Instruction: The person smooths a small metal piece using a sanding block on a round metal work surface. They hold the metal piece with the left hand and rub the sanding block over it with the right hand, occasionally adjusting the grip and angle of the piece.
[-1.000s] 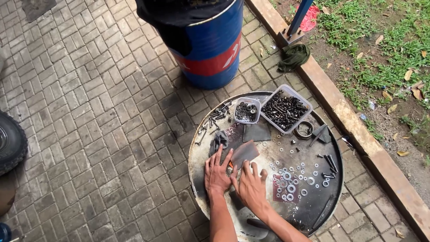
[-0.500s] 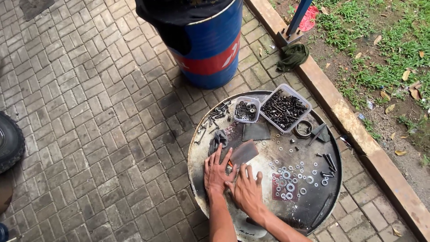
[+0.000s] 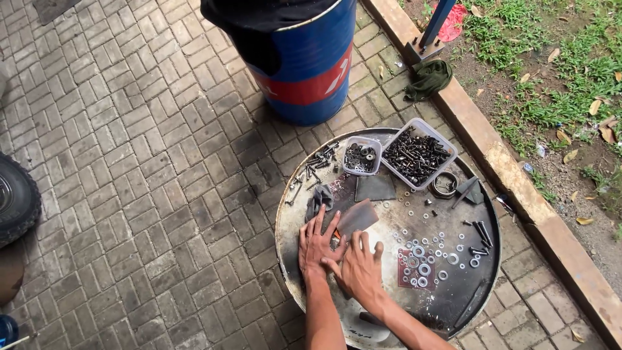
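Shifted since half a second ago: both hands slightly toward the near rim; brown sheet piece now more exposed past the fingertips.

Left hand (image 3: pixel 315 244): flat, palm down, fingers spread and released, grasping nothing; pressed on the round metal tray (image 3: pixel 291 214).

Right hand (image 3: pixel 358 269): palm down, fingers extended and loose, thumb side overlapping the left hand's little-finger side; contact with anything underneath not discernible, possibly resting on the sheet's near edge.

Brown sheet piece (image 3: pixel 357 217): flat, just beyond the fingertips of both hands, near corner seemingly tucked between them.

Grey rag (image 3: pixel 319 198): crumpled, just past the left fingertips.

Dark square sheet (image 3: pixel 375 188): further beyond the fingertips, past the brown piece.

Loose washers (image 3: pixel 424 259): scattered to the right of the right-hand fingers, some on a reddish patch.

Small clear tub (image 3: pixel 361 155) and larger tub of dark bolts (image 3: pixel 418 154): well beyond the fingertips, at the far rim.

Loose screws (image 3: pixel 311 172): beyond the left fingers, at the tray's left edge.

Blue drum (image 3: pixel 304 71): well beyond the tray, on brick paving (image 3: pixel 129 162).
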